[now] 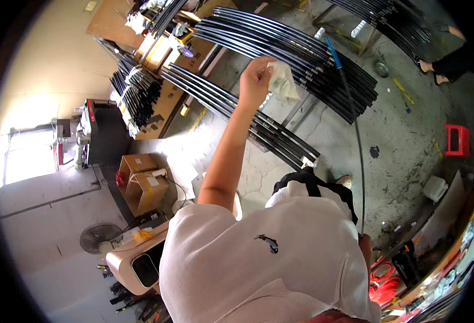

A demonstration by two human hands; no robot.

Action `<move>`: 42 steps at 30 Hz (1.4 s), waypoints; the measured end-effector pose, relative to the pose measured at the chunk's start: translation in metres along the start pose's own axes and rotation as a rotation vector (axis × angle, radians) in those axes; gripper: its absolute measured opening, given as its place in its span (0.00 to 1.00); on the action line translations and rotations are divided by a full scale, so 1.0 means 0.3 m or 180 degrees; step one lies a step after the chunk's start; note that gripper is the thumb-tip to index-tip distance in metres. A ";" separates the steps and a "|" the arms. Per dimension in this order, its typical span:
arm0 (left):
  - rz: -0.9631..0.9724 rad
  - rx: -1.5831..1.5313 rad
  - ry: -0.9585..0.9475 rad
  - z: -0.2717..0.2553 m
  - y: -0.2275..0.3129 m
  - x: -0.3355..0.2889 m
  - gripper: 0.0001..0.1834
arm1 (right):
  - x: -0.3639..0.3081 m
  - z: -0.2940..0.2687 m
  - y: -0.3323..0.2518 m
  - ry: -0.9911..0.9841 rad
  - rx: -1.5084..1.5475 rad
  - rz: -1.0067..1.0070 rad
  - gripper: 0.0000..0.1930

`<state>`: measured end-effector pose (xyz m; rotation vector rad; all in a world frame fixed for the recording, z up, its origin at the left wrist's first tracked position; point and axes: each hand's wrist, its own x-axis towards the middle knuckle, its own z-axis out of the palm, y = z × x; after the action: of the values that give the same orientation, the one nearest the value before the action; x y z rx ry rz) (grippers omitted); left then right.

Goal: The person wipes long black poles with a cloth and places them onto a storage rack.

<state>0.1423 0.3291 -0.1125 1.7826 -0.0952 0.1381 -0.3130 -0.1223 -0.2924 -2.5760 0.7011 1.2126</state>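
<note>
My left hand (257,81) is stretched out ahead, its fingers closed on a crumpled off-white cloth (283,82) that hangs down to the right. Below and beyond it lie rows of long black rods (280,43) with shiny shafts. A second, smaller bundle of black rods (210,91) lies nearer. At my right side a sliver of my right hand or forearm (365,245) shows past my white shirt. A long thin black rod (357,140) with a blue end (332,53) rises from there, apparently held; the fingers are hidden.
Cardboard boxes (143,183) and a fan (100,237) stand at the left. A red stool (457,140) and a white jug (435,188) are on the floor at the right. Another person's feet (436,72) show at the far right, near more black rods (385,21).
</note>
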 end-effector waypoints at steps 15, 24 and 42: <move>0.0994 0.0324 -0.1871 0.013 0.630 0.155 0.18 | 0.076 0.161 -0.050 -0.0029 0.0030 0.0122 0.18; 0.2147 0.1162 -0.2261 0.069 0.827 0.048 0.13 | 0.112 0.210 -0.083 -0.0124 0.0249 0.0259 0.15; 0.3568 0.1657 -0.2158 0.188 0.843 -0.039 0.12 | 0.060 -0.056 -0.269 0.1383 0.1784 -0.0937 0.06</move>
<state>0.0977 0.2196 0.1183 2.0151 -1.6702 0.3705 -0.2514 -0.0647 -0.2968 -2.3450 0.5964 0.3016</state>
